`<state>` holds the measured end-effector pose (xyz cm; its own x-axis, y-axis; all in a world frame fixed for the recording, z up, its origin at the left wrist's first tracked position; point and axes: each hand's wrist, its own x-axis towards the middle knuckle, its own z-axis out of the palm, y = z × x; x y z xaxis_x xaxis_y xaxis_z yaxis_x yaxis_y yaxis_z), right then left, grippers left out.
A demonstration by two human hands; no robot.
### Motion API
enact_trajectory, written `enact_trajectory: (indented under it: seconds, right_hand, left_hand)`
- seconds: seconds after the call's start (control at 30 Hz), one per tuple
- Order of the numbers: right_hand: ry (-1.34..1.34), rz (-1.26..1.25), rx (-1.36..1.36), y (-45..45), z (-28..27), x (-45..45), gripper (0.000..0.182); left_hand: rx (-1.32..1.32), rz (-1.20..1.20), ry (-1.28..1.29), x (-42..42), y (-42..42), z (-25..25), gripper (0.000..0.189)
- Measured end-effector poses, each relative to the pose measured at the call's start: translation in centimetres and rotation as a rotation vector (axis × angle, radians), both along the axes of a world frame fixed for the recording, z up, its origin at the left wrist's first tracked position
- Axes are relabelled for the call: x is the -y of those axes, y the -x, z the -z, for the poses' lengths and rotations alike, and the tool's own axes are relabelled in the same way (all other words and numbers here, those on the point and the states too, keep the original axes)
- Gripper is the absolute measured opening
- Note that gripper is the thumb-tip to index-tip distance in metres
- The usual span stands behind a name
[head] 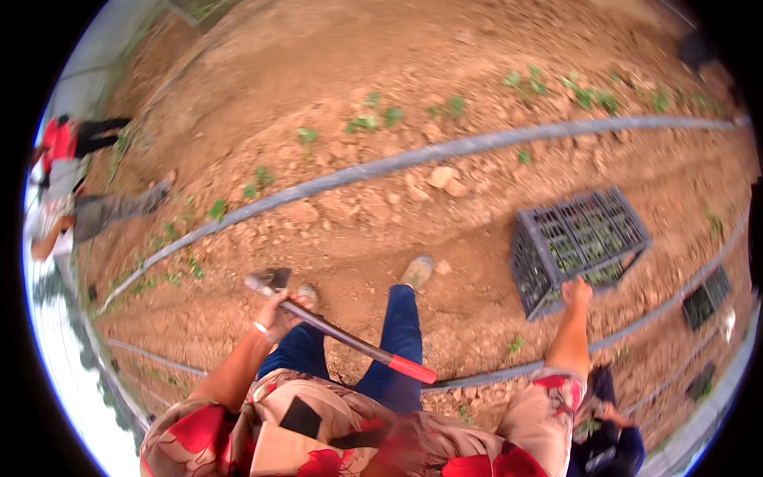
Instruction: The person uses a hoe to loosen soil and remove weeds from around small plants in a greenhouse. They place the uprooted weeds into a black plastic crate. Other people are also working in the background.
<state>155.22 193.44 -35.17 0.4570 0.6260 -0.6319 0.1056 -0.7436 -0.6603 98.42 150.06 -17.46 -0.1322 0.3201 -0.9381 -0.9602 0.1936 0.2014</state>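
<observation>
My left hand (pixel 282 313) grips a hoe (pixel 340 334) close to its metal head. The dark shaft slants down across my legs to a red end. With my right hand (pixel 577 293) I hold the near edge of a dark plastic crate (pixel 539 256), which is tilted on the soil at the right. Green plants or leaves show through the lattice of the crate. The fingers of my right hand are closed at its rim.
A grey pipe (pixel 417 156) crosses the soil beyond my feet, with seedlings (pixel 360 123) along it. Another pipe (pixel 501 377) passes at the right. Two people (pixel 65 143) (pixel 113 214) stand at the far left; another person (pixel 614 435) is low at the right, near more crates (pixel 706 298).
</observation>
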Motion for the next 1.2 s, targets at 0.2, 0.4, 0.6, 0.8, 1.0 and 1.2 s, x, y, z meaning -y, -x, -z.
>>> enact_trajectory:
  seconds: [0.2, 0.4, 0.6, 0.8, 1.0, 1.2]
  right_hand:
    - [-0.284, -0.913, 0.659, 15.6, -4.4, 4.9, 0.031]
    - [0.009, -1.332, -0.428, 32.1, -14.0, 19.7, 0.031]
    - [0.227, -1.779, -0.202, 37.1, -17.2, 25.3, 0.032]
    - [0.001, -1.579, -0.029, 38.1, -15.7, 28.7, 0.028]
    - [0.287, -0.997, -0.162, 37.8, -17.2, 28.0, 0.018]
    - [0.238, -0.158, -0.328, 39.0, -15.4, 22.0, 0.02]
  left_hand:
    - [-0.036, -0.095, 0.124, -0.8, 0.0, -3.6, 0.02]
    - [0.048, -0.226, 0.049, -2.2, -0.7, 0.6, 0.022]
    - [0.072, -0.088, 0.048, -3.8, 1.0, 3.6, 0.024]
    - [-0.039, 0.185, -0.062, -7.8, 4.6, 2.7, 0.032]
    - [0.016, 0.105, -0.013, -6.2, 8.7, 10.6, 0.042]
    - [-0.017, -0.184, 0.249, -6.2, 14.7, 14.9, 0.031]
